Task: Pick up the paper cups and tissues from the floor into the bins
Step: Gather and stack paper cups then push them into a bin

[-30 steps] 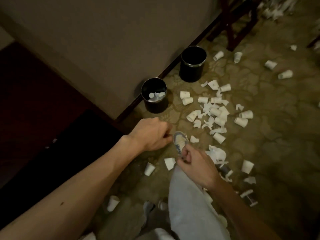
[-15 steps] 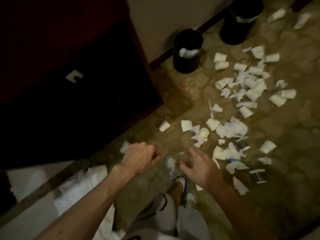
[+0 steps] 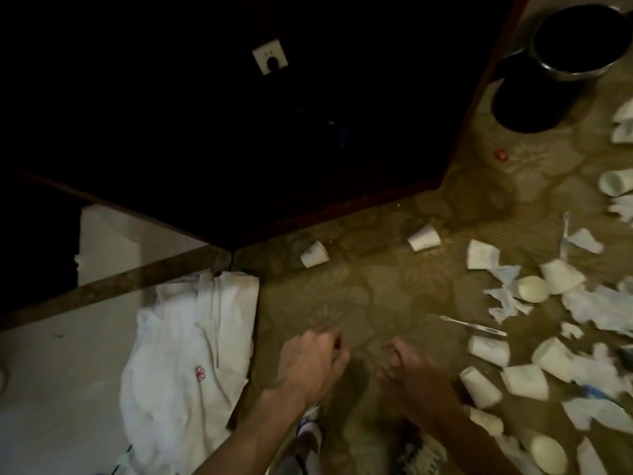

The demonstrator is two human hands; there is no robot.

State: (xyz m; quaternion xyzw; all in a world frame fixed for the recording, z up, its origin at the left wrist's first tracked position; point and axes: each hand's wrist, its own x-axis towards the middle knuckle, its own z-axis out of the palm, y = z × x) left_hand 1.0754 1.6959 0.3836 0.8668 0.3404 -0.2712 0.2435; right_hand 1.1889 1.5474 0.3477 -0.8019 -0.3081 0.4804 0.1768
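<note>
Head view, left hand (image 3: 308,365), right hand (image 3: 407,371), curled

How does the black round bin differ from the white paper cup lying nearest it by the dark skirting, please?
The black round bin stands upright; the white paper cup lies on its side. The bin has a metal rim; the cup shows none. The bin looks far larger than the cup. Both are round and rest on the carpet.

You stand in dim light on an olive patterned carpet (image 3: 376,286). A dark panel (image 3: 205,132) carries a white socket (image 3: 270,58), and a white cloth (image 3: 185,337) lies on the pale floor (image 3: 51,371).
</note>
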